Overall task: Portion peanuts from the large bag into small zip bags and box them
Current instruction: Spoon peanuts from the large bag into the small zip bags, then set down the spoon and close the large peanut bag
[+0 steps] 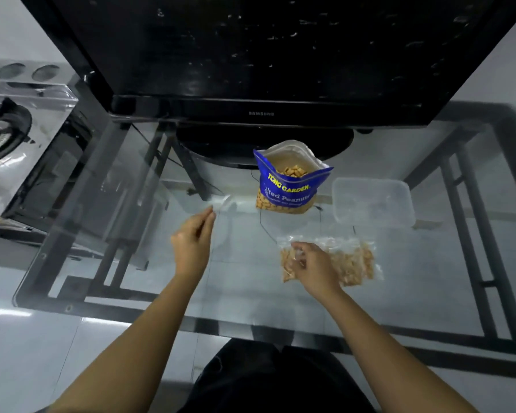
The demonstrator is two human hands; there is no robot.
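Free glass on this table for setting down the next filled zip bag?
Bare glass lies along the near edge, in front of both hands, and on the far left beyond the left hand. Crowded on the right: peanut bag, clear plastic box and filled zip bags under the right hand sit close together. An empty zip bag occupies the centre.

Home: television; gas stove
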